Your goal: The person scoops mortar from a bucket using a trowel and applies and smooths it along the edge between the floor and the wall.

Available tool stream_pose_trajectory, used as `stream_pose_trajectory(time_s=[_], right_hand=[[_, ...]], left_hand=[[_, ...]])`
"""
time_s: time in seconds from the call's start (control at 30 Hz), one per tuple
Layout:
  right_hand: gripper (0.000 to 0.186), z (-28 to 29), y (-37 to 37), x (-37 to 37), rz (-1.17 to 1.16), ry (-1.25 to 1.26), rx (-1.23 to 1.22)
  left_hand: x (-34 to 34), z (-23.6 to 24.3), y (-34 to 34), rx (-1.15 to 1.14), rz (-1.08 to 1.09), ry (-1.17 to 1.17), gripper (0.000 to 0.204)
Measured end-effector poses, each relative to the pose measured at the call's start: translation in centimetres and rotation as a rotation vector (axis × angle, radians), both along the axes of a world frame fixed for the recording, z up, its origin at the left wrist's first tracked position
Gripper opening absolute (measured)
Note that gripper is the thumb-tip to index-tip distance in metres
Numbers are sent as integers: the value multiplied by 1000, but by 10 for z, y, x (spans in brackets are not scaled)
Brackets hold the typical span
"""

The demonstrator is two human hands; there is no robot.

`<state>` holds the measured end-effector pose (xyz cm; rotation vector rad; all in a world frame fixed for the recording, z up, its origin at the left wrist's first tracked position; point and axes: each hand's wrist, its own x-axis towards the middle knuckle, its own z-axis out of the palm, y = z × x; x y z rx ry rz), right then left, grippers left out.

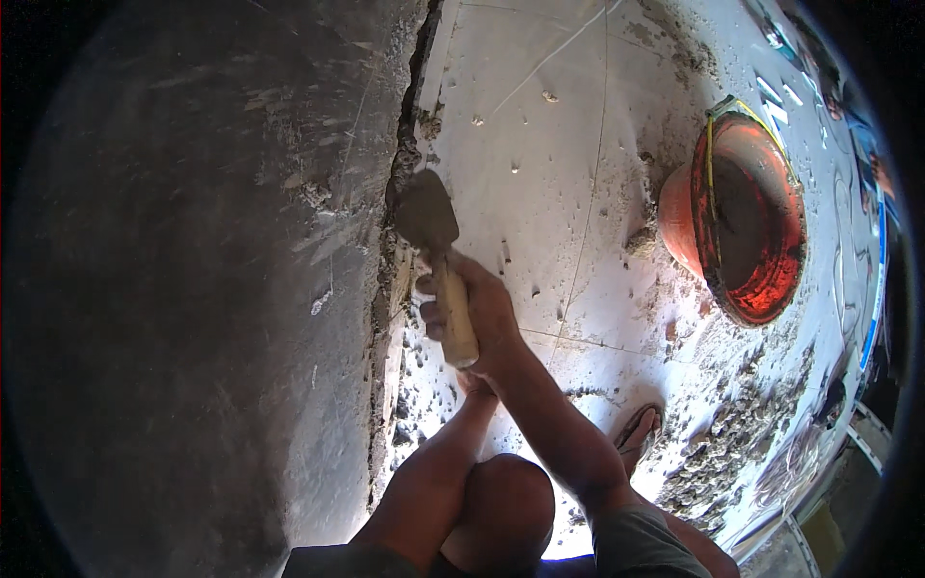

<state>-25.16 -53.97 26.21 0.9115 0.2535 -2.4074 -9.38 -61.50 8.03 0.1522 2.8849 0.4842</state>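
Note:
My right hand (482,308) is closed around the pale wooden handle (455,323) of a small trowel. Its dark blade (427,210), apparently coated with wet mortar, is over a rough crack (400,164) along the foot of the dark grey wall (193,270). My left hand (474,383) is just below my right, mostly hidden behind it and the handle end; I cannot tell what its fingers hold.
A red bucket (752,222) with grey mortar and a yellow handle stands at the right on a dusty tiled floor (549,144). Rubble (732,443) is scattered lower right, near my sandalled foot (641,433). Assorted objects line the far right edge.

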Motion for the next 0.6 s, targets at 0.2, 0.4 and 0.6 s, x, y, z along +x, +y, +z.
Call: stream_pose_trajectory(time_s=[0.2,0.4,0.6], right_hand=[[29,-16,25,-48,-11,245,-2],[33,-15,48,-70,-21,378,94],[44,29,79,-46,-474,562,472]], left_hand=[[-11,20,10,-67,7,-131,86],[-25,44,14,-38,7,-70,71],[-26,43,11,-49,18,-35,69]])
